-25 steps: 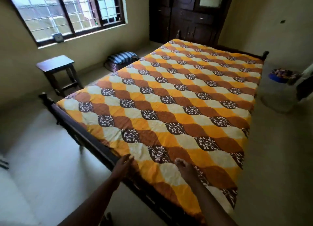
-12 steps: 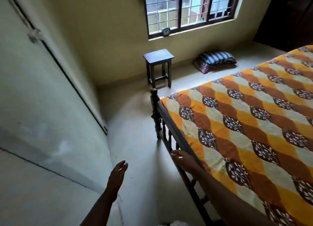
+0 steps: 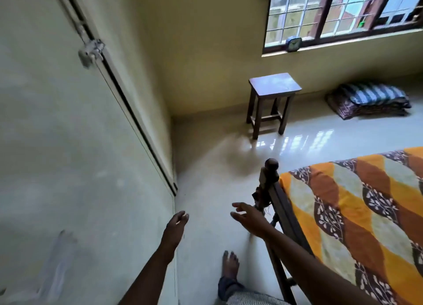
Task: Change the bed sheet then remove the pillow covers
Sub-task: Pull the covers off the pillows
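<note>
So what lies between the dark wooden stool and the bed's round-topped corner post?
Bare glossy floor, per the head view, separates the dark wooden stool from the round-topped corner post.

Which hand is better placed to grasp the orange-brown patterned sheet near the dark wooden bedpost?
Probably the right hand: it hovers open beside the bedpost and sheet; the left hand is nearer the wall.

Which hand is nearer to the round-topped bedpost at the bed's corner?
Right. The right hand is open, just below and left of the bedpost in the picture; the left hand is farther left, over the floor.
</note>
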`<state>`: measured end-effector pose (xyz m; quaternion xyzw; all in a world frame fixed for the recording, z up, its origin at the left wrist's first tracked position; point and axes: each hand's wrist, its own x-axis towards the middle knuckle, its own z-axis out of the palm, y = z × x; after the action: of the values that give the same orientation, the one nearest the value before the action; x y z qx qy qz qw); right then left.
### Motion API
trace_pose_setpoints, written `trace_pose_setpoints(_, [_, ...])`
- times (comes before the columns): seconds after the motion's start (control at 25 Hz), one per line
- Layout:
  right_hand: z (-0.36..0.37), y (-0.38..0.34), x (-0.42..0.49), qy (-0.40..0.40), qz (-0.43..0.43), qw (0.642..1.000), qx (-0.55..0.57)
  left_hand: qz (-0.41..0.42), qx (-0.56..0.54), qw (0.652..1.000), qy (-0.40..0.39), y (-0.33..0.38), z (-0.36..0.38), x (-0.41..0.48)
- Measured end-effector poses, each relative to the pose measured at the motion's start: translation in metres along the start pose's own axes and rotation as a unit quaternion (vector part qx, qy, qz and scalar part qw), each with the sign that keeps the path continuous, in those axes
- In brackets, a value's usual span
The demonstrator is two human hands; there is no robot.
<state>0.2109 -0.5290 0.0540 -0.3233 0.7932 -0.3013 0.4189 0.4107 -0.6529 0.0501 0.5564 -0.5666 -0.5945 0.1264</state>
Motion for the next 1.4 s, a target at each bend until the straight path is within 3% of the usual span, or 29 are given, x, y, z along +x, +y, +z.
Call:
trace_pose_setpoints(0.2, [-0.084, -0.056, 0.116, 0.021, -0.003, 1.000, 0.007, 0.023, 0.065, 0.996, -0.054, 0.119, 0.018, 0.121])
trace_pose_setpoints(0.48, [-0.210, -0.045, 0.211, 0.176, 0.046, 0.981, 0.067, 0.070, 0.186, 0.958, -0.206, 0.246, 0.104, 0.287])
trace_pose_setpoints(0.76, [-0.300, -0.006, 0.263, 0.383, 0.195, 0.873, 0.230, 0.101, 0.278, 0.877, -0.379, 0.360, 0.246, 0.418])
trace_pose_setpoints(1.12, [-0.356, 0.045, 0.270, 0.488, 0.350, 0.743, 0.296, 0.195, 0.391, 0.709, -0.554, 0.439, 0.478, 0.457])
trace_pose_setpoints(1.28, [-0.427, 0.090, 0.286, 0.526, 0.341, 0.710, 0.320, 0.188, 0.389, 0.678, -0.595, 0.477, 0.591, 0.457])
trace_pose_setpoints(1.4, [-0.504, 0.120, 0.301, 0.532, 0.340, 0.702, 0.330, 0.169, 0.399, 0.674, -0.599, 0.512, 0.668, 0.457])
